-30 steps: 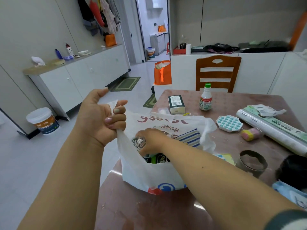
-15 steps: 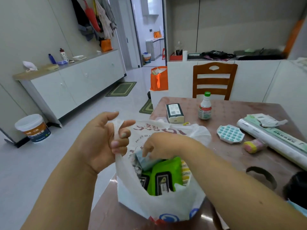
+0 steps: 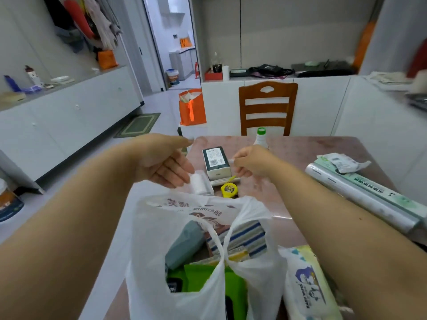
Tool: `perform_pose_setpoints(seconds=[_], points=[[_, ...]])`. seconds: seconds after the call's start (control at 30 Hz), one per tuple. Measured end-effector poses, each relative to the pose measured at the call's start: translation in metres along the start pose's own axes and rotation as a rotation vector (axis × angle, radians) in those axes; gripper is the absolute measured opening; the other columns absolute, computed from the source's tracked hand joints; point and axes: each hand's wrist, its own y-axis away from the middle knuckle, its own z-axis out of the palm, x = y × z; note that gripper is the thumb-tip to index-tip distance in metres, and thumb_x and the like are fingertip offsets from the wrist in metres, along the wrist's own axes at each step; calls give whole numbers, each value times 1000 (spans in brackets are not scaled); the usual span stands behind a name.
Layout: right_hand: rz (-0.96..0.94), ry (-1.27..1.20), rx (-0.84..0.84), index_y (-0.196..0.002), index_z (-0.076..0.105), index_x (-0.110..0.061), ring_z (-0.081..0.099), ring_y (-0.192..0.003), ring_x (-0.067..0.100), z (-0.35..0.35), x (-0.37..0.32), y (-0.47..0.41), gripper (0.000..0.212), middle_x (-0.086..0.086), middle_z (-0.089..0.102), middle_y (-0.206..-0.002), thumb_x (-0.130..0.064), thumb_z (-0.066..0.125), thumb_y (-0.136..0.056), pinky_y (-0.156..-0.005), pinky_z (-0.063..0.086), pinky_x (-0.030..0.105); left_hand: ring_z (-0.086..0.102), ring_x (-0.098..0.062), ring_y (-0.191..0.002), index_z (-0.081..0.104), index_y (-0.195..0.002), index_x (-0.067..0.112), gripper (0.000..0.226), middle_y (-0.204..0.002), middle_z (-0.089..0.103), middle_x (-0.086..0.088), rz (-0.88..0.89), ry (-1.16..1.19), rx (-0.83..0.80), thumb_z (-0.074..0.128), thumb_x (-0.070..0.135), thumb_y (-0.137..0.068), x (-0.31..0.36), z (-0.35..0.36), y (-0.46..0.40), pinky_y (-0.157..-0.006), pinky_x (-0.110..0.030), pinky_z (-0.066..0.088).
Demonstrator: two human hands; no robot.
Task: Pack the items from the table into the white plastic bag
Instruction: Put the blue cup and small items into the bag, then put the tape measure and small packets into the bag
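Both hands are extended past the far rim of the white plastic bag (image 3: 203,285), which stands unheld below the forearms with its mouth open and its two handle loops slack. Left hand (image 3: 166,162) is open, palm turned inward, fingers straight and touching or just short of a small white roll (image 3: 200,183) lying beyond the bag; contact cannot be confirmed. Right hand (image 3: 251,161) has its fingers curled toward the dark box with a white label (image 3: 216,162) just beside its thumb; whether it pinches anything cannot be told. A yellow tape measure (image 3: 228,189) lies between the two hands, near the bag's far rim, and a white bottle with a green cap (image 3: 261,137) stands behind the right hand. A long roll in clear wrap (image 3: 360,192) lies well to the right of the right forearm, and a wipes pack (image 3: 309,287) rests against the bag under that forearm. Judgement: next items are being collected. Recommended practice: secure one item firmly per hand, lift clear of the rim, lower it into the gap beside the green packet (image 3: 201,277), and steady one handle so the unsupported bag does not slump or tip.
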Motion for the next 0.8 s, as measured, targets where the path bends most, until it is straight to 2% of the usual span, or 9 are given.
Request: perform_pose_setpoints(seconds=[0.1,0.2,0.3,0.37,0.43,0.53,0.6,0.7,0.8], points=[[89,84,18,-106,66,-6,61,-73,20,9,27,-35,18,8,66,-81,-12,56,-91,-71,53,30,68,-20,-52,69,-93,-2,57,-71,74,-15,-57,-12,-20,44,49,-96,19,10,-63,-66,-32,56],[97,298,-6,-110,67,-7,63,-88,23,21,53,-70,26,11,70,-100,-18,62,-87,-79,52,32,71,-24,-68,65,-99,-1,53,-85,73,-18,-134,-68,-44,43,48,-96,24,24,-125,-67,-34,57],[99,438,-69,-120,61,-12,61,-105,23,43,77,-101,50,7,65,-120,-33,75,-77,-88,49,31,68,-30,-83,59,-106,-1,51,-97,67,-22,-215,-124,-86,44,47,-97,14,37,-179,-69,-39,57],[69,575,-102,-124,56,-16,57,-110,24,66,92,-115,65,7,59,-125,-45,78,-70,-87,46,30,66,-31,-82,55,-109,-1,50,-97,63,-22,-260,-130,-101,45,47,-97,1,43,-206,-66,-41,55],[27,660,-66,-117,54,-16,55,-110,28,87,109,-124,65,11,55,-122,-46,79,-65,-85,45,30,64,-33,-83,54,-114,-1,51,-96,62,-23,-305,-101,-112,46,46,-96,-14,49,-226,-65,-42,53],[16,580,52,-113,51,-15,56,-106,30,93,127,-129,61,12,55,-119,-40,76,-64,-81,45,31,64,-37,-90,52,-113,-2,49,-95,61,-24,-375,-27,-134,47,45,-96,-36,57,-244,-70,-45,54],[31,560,79,-116,49,-16,53,-110,30,89,133,-131,68,10,55,-120,-49,74,-62,-85,44,33,65,-37,-87,52,-108,-2,46,-95,61,-24,-405,-7,-125,49,43,-95,-46,60,-249,-67,-45,55],[-29,668,-20,-125,46,-17,44,-122,28,93,135,-129,83,8,48,-130,-58,75,-59,-98,42,39,66,-32,-78,55,-107,-2,44,-90,62,-22,-396,-5,-90,52,40,-94,-51,64,-251,-61,-41,55],[-100,791,-68,-125,46,-17,42,-125,28,96,132,-130,82,8,48,-133,-58,76,-61,-98,44,42,63,-25,-76,55,-118,0,43,-89,60,-17,-330,-9,43,50,36,-95,-52,67,-253,-64,-36,54]])
